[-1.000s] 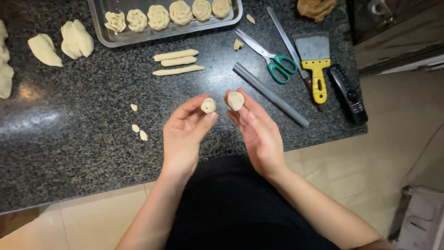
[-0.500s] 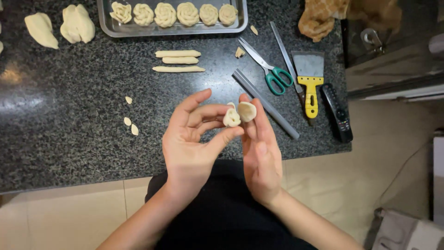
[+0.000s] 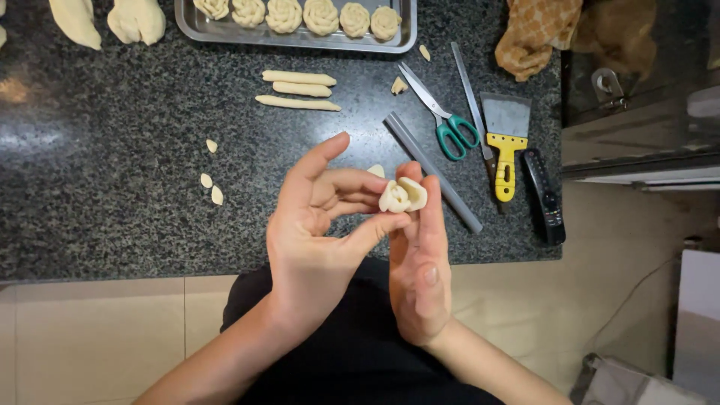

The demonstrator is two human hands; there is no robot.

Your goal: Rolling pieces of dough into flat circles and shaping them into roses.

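A small pale dough piece (image 3: 403,195), rolled like a flower, sits between the fingertips of both my hands over the front edge of the dark granite counter (image 3: 112,225). My left hand (image 3: 319,232) pinches it with thumb and fingers from the left. My right hand (image 3: 420,262) backs it with upright fingers from the right. Three dough sticks (image 3: 298,88) lie on the counter beyond my hands. A metal tray (image 3: 300,34) at the top holds several finished dough flowers.
Green-handled scissors (image 3: 446,120), a grey metal bar (image 3: 431,169), a yellow-handled scraper (image 3: 506,139) and a black remote (image 3: 544,195) lie to the right. Dough lumps (image 3: 135,19) sit at the top left, small dough petals (image 3: 210,180) on the left, a checked cloth (image 3: 536,30) at the top right.
Two separate dough bits, one in each hand, have been brought together into one piece. My hands closed in on each other.
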